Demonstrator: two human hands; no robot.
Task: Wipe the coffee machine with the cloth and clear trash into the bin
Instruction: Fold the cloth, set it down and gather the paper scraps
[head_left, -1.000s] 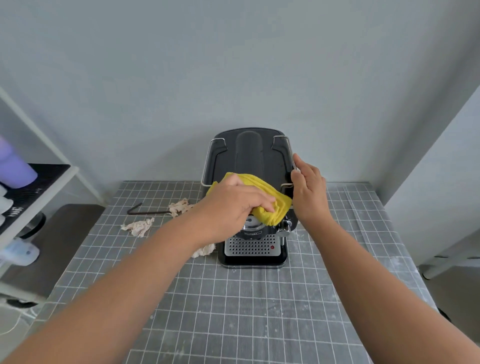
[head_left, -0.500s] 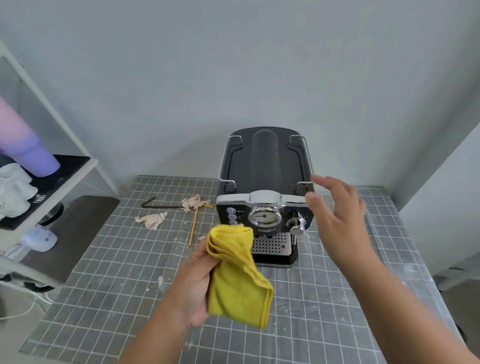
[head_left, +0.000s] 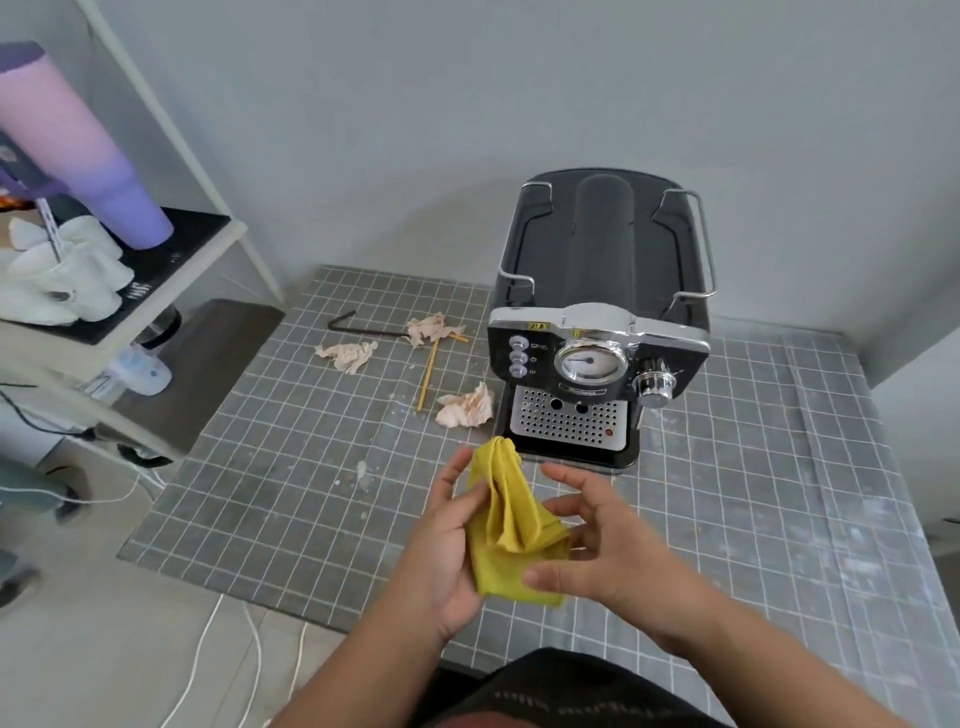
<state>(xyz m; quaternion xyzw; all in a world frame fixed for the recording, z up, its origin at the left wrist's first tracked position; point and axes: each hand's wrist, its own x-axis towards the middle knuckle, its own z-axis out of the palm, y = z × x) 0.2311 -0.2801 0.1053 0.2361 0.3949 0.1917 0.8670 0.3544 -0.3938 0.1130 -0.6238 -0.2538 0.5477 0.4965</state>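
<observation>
Head view looks down on a gridded surface (head_left: 270, 467) where the coffee machine (head_left: 597, 332) stands at the far side, against the wall. Risk first: the yellow cloth (head_left: 506, 530) is bunched and loosely folded, so wiped like that it would likely smear rather than lift grime, and a trailing corner could snag the chrome knob (head_left: 653, 387). Three crumpled paper scraps (head_left: 347, 356) and a wooden stick (head_left: 427, 376) lie just left of the machine; a careless sweep could push them off the edge, and no bin is in view. As for the hands, both are raised in front of the machine, well short of it. Left hand (head_left: 447, 551) cradles the cloth, thumb pressed against its folds. Right hand (head_left: 597, 545) has fingers spread and lightly curled, thumb and fingertips touching the cloth's right edge, apparently refolding it
</observation>
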